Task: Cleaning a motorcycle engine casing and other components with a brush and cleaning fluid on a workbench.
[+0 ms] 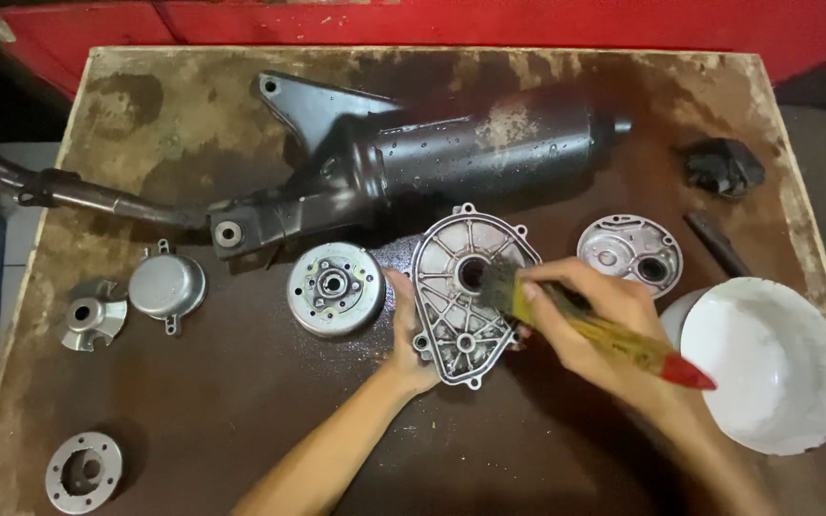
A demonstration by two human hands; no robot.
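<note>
Dull cast-metal cover (466, 291), glossy wet black muffler (470, 153), stained rough wooden table (241, 401), smooth white bowl (767, 363).

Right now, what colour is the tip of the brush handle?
Red, on a yellowish handle; the brush shows best in the head view, held in the right hand.
</note>
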